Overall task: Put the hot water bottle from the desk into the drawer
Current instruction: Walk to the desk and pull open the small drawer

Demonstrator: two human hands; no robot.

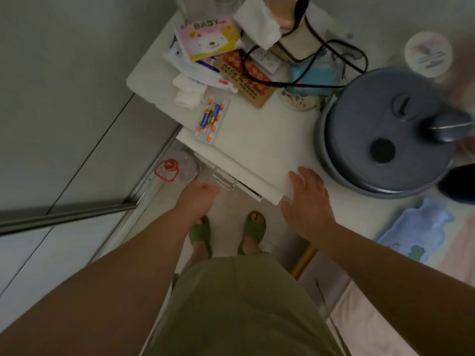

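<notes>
White desk [259, 140], cluttered. Your left hand [199, 194] reaches the drawer handle [225, 179]; grip hidden, cannot tell. Right hand [307, 195] open, empty on desk edge. Blue hot water bottle [413, 228] right of it, untouched. Drawer [245, 182] barely ajar; transfer outstanding.

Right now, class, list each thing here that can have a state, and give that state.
Drawer: open only a crack.
Hot water bottle: lying flat, untouched.
Left hand: at the drawer handle, grip unclear.
Right hand: open, empty, on the desk edge.
Grey pot: lid on.
</notes>
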